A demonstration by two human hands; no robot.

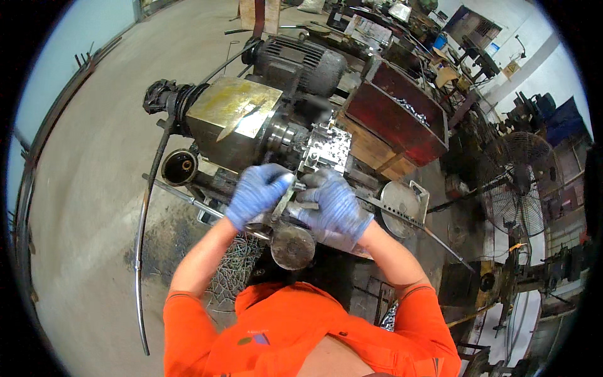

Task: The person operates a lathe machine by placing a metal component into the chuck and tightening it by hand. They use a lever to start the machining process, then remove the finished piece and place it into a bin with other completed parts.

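Both my hands wear blue gloves and work at the front of a small metal-working machine (251, 119). My left hand (256, 191) grips a short grey metal piece (284, 198) at the machine's spindle area. My right hand (336, 204) closes on the same part from the right, just below the shiny chuck block (326, 147). A round, worn handwheel (292, 246) sits directly beneath both hands. What lies between my fingers is mostly hidden by the gloves.
A dark electric motor (298, 63) sits behind the machine. A red bin (402, 119) with shiny metal parts stands to the right, a perforated disc (399, 201) beside my right hand. A standing fan (515, 182) is far right. Metal swarf (235, 267) lies below.
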